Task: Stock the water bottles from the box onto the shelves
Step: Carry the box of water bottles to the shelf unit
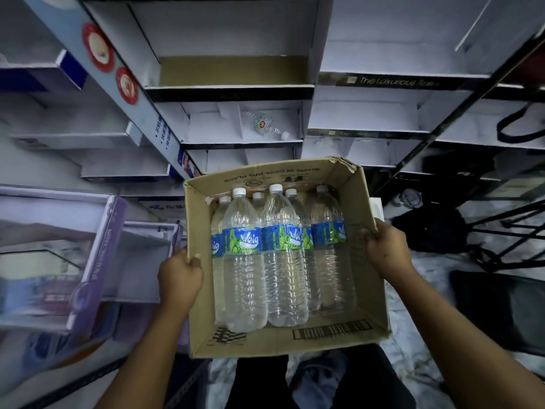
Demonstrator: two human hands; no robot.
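Currently on my feed, itemised. Cardboard box (348,335): open-topped, carried level before the shelves (236,91), one hand per side wall, I judge so the load stays balanced. Left hand (180,280): fingers curled over the left rim, gripping it. Right hand (386,252): clasping the right wall, fingers wrapped round its edge. Water bottles (241,261): still inside the box, white caps toward the shelving, blue-green labels up, packed side by side; at least six caps show, but lower ones are covered and I cannot give a full count. One loose bottle (265,125) lies on a middle shelf. Left fixtures are blurred; shelf lettering mostly unreadable.
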